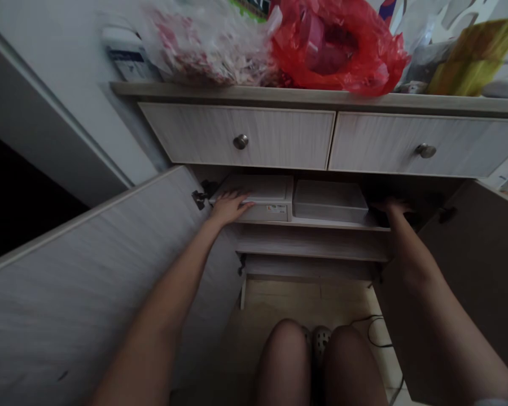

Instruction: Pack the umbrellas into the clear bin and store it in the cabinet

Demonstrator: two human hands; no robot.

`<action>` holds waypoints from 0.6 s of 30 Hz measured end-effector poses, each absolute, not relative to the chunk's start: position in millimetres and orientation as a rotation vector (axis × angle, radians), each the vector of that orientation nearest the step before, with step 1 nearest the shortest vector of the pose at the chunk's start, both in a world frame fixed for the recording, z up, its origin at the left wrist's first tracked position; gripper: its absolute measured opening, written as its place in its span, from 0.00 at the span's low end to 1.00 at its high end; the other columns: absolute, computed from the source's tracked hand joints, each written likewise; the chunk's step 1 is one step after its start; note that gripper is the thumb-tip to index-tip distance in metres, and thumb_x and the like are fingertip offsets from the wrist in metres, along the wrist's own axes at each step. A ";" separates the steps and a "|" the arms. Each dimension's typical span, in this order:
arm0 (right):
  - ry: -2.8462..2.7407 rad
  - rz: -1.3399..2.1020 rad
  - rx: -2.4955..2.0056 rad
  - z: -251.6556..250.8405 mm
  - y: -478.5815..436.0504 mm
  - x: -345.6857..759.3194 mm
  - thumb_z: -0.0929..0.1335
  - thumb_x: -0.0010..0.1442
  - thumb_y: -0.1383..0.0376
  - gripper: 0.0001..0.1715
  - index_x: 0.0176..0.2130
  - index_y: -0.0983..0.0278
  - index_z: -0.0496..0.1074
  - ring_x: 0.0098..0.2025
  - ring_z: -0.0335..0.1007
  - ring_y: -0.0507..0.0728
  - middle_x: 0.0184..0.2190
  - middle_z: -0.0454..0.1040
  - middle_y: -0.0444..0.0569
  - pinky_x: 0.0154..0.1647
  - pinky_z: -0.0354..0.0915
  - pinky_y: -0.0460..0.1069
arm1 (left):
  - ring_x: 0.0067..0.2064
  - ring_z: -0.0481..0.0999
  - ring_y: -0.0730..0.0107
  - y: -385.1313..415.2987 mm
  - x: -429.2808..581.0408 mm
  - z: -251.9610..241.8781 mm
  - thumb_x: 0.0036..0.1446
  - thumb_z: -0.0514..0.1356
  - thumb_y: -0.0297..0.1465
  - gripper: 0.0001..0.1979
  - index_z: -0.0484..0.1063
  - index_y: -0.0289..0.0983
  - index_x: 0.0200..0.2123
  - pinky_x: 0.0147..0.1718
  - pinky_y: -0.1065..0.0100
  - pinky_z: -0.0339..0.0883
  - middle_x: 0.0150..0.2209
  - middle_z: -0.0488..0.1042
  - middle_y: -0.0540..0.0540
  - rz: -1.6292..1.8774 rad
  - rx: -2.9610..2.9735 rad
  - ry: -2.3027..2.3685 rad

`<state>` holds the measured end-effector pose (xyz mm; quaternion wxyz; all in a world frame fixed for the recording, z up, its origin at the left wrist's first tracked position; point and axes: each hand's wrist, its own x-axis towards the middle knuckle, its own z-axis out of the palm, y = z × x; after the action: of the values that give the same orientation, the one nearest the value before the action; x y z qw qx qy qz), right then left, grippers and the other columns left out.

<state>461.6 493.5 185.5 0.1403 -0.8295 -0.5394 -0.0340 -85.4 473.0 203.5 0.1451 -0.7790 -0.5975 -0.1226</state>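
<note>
My left hand (pixel 231 206) lies on the front left of a flat white box (pixel 265 189), its fingers spread over the top and not wrapped around it. The box sits on a cabinet shelf (pixel 313 224) and has a small label on its front. To its right stands a grey box (pixel 330 202). My right hand (pixel 392 206) reaches into the shadow just right of the grey box, at the shelf's edge. Its fingers are hidden in the dark, so I cannot tell what they touch.
Cabinet doors (pixel 88 282) swing open on both sides of my arms. Above are wooden drawers (pixel 240 141) with round knobs. Plastic bags, one red (pixel 334 51), lie on the countertop above them. Black cables (pixel 375 332) run across the floor near my knees.
</note>
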 end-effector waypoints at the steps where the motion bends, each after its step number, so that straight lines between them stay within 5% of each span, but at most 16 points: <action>1: -1.564 -0.118 -2.352 189.8 491.5 455.6 0.65 0.55 0.36 0.57 0.67 0.71 0.57 0.61 0.58 0.84 0.61 0.60 0.79 0.52 0.53 0.81 | 0.62 0.67 0.48 472.6 -85.3 203.5 0.66 0.48 0.49 0.29 0.67 0.42 0.63 0.59 0.50 0.59 0.61 0.69 0.37 -0.353 -2.245 -1.719; 7: -2.217 -0.255 -1.658 187.9 453.9 404.6 0.58 0.69 0.56 0.27 0.62 0.59 0.67 0.59 0.66 0.68 0.55 0.73 0.58 0.65 0.49 0.68 | 0.63 0.65 0.49 469.6 -82.3 208.0 0.66 0.49 0.48 0.28 0.66 0.43 0.63 0.60 0.51 0.58 0.63 0.67 0.38 -0.354 -2.273 -1.727; 10: -2.375 -0.175 -1.642 180.0 442.5 398.1 0.56 0.68 0.66 0.26 0.59 0.58 0.70 0.55 0.70 0.63 0.52 0.76 0.53 0.65 0.53 0.64 | 0.65 0.64 0.48 469.0 -80.3 211.9 0.66 0.49 0.48 0.29 0.66 0.41 0.64 0.61 0.50 0.57 0.64 0.66 0.37 -0.329 -2.298 -1.758; 14: -2.342 -0.013 -1.797 187.3 449.8 401.5 0.58 0.67 0.67 0.25 0.58 0.58 0.71 0.54 0.72 0.63 0.53 0.76 0.53 0.55 0.65 0.57 | 0.66 0.62 0.46 469.0 -77.9 217.8 0.66 0.48 0.49 0.30 0.64 0.40 0.65 0.61 0.48 0.56 0.65 0.63 0.35 -0.258 -2.316 -1.813; 18: -2.278 -0.072 -1.880 199.3 439.7 384.0 0.62 0.66 0.62 0.24 0.59 0.57 0.70 0.56 0.69 0.70 0.55 0.73 0.58 0.58 0.59 0.71 | 0.67 0.58 0.44 463.4 -68.3 228.0 0.66 0.47 0.49 0.32 0.63 0.39 0.65 0.64 0.41 0.47 0.66 0.62 0.34 -0.252 -2.318 -1.811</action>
<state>384.0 439.7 199.3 0.0933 -0.6336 -0.7677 -0.0242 -68.3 463.4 228.0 0.0944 -0.7816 -0.6107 -0.0849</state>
